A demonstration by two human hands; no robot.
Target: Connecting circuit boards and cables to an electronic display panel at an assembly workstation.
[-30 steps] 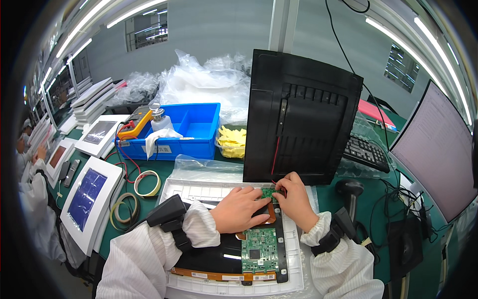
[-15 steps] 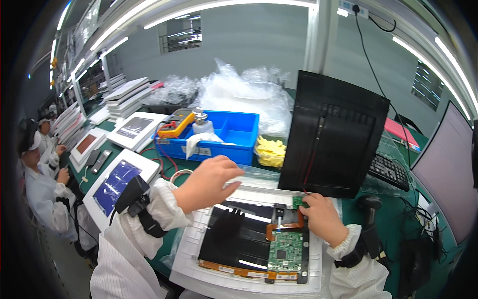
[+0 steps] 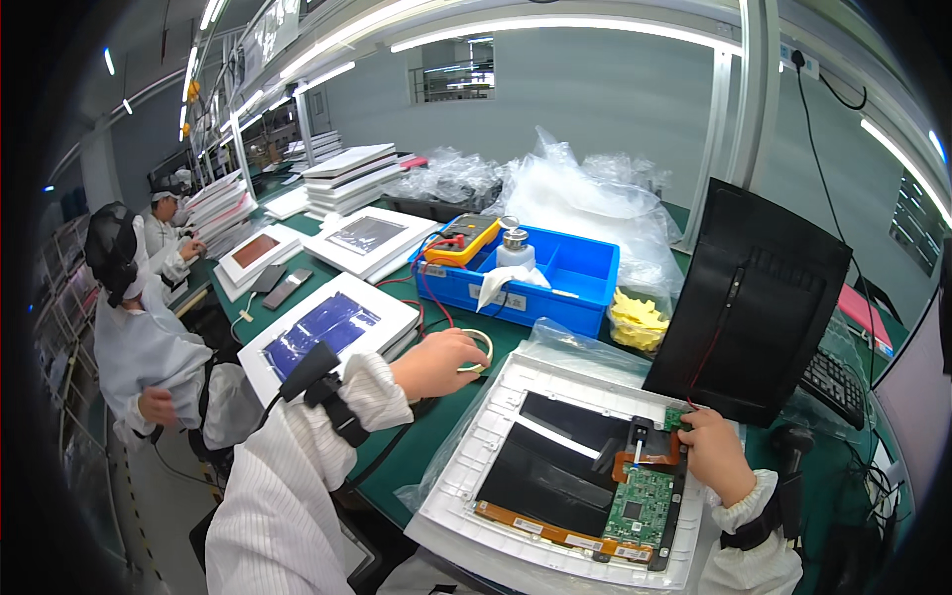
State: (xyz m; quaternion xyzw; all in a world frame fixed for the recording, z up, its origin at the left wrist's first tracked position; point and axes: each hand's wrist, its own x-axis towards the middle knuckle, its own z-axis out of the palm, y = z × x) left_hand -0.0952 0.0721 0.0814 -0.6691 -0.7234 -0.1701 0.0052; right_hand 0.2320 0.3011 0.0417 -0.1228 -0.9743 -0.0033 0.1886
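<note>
In front of me lies a white panel frame [image 3: 458, 496] with a black display panel [image 3: 545, 466] inside. A green circuit board [image 3: 636, 508] sits on its right part, with an orange flat cable [image 3: 625, 466] above it. At the upper right corner, the fingers of my right hand [image 3: 716, 454] are closed on a small green board [image 3: 675, 417]. A thin red wire [image 3: 699, 371] leads from there up to a black back cover [image 3: 749, 307] standing upright. Left of the frame, my left hand [image 3: 436, 363] grips a cream tape roll [image 3: 488, 347] at its near side.
A blue divided bin [image 3: 575, 304] holds a yellow multimeter [image 3: 464, 243] and a dispenser bottle [image 3: 515, 252]. Beside it are yellow pieces [image 3: 638, 320] in a clear bag. White framed panels [image 3: 337, 322] lie left, a keyboard [image 3: 835, 385] right. Co-workers [image 3: 149, 337] sit at far left.
My left hand has moved from above the display panel leftward to the tape roll and closed on it. The view has turned left. My right hand stays at the small board.
</note>
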